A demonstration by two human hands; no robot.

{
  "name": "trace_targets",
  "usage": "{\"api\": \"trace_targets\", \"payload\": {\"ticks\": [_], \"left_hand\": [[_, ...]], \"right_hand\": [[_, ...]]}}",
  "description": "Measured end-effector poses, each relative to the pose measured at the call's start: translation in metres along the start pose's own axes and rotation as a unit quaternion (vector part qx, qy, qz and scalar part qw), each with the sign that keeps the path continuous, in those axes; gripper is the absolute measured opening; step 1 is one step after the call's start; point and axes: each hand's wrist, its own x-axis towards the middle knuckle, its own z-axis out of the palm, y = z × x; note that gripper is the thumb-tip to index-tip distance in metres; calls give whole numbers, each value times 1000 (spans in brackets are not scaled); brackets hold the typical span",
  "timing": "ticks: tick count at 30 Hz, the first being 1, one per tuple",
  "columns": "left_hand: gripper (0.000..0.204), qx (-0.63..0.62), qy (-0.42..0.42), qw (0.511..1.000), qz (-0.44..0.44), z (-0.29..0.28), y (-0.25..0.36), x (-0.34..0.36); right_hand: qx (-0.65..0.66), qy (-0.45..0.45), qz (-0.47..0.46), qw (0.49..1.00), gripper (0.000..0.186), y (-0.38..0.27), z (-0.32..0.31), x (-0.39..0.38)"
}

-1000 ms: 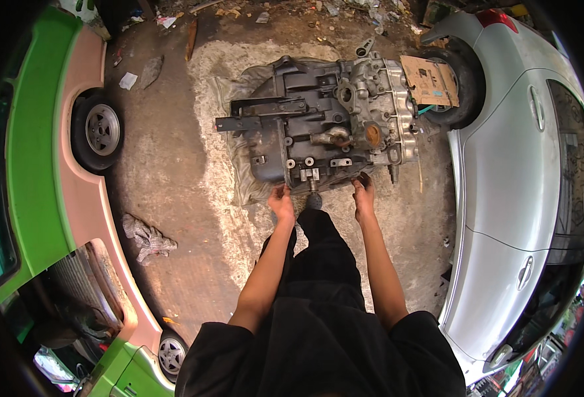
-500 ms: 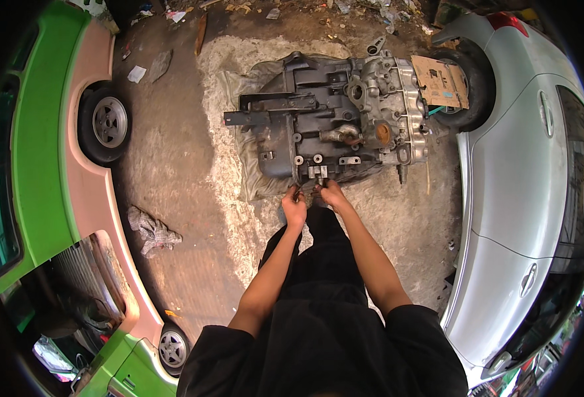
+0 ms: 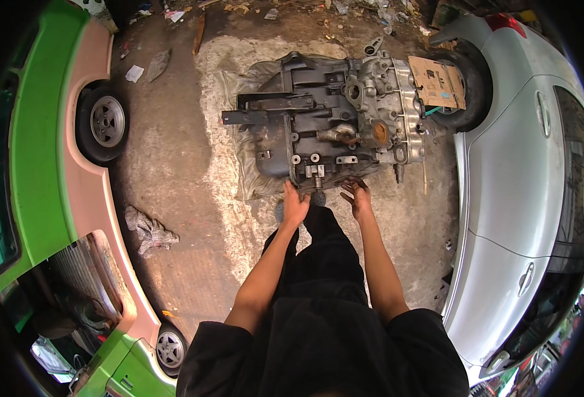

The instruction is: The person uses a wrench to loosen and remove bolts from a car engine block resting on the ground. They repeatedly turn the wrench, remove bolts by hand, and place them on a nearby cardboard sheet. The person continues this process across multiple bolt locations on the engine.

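Observation:
A large grey metal gearbox housing (image 3: 331,126) lies on a dirty cloth (image 3: 252,165) on the concrete ground in front of me. My left hand (image 3: 294,204) rests against the near lower edge of the housing, fingers spread. Just below the same edge, my right hand (image 3: 357,198) hovers with the palm up and fingers apart, holding nothing. My legs in black trousers stand directly beneath the hands.
A green and pink vehicle (image 3: 40,172) with a wheel (image 3: 105,122) is on the left. A silver car (image 3: 523,198) stands close on the right, a piece of cardboard (image 3: 441,83) leaning on its tyre. A crumpled rag (image 3: 149,230) lies on the ground at left.
Both hands were together at the middle of the housing's near edge half a second ago. They have since moved apart along that edge, the right hand turning palm up.

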Motion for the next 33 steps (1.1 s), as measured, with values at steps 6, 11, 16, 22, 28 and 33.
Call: {"api": "trace_targets", "payload": {"ticks": [6, 11, 16, 22, 28, 33], "left_hand": [[74, 33, -4, 999, -11, 0, 1, 1], [74, -82, -43, 996, 4, -3, -10, 11], [80, -130, -15, 991, -24, 5, -25, 18], [81, -134, 1, 990, -47, 14, -37, 19], [61, -115, -16, 992, -44, 15, -16, 14], [50, -79, -18, 996, -24, 5, -7, -1]], "right_hand": [[-159, 3, -29, 987, 36, -43, -9, 12], [-390, 45, -61, 918, 28, -61, -4, 26], [-514, 48, -110, 850, 27, -62, -8, 39], [-681, 66, -250, 686, 29, -43, -7, 47], [-689, 43, -238, 683, 27, -42, -10, 55], [-731, 30, -264, 628, 28, -40, -9, 57]]}}
